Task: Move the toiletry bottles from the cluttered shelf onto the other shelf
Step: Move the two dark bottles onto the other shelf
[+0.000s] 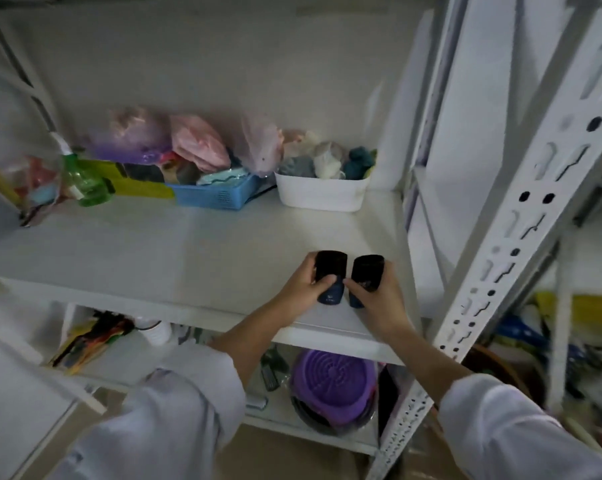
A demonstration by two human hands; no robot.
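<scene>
STEP: setting down | LEFT: left hand clasping dark bottle | RIGHT: right hand clasping second bottle | LOCATION: lower centre-right, front of shelf | REASON: held side by side, likely for neat paired placement

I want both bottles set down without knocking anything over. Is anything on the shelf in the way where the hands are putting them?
Nothing visible is. The left hand and right hand each grip a dark bottle over bare shelf near its front edge. The white basket and blue tray sit farther back.
</scene>
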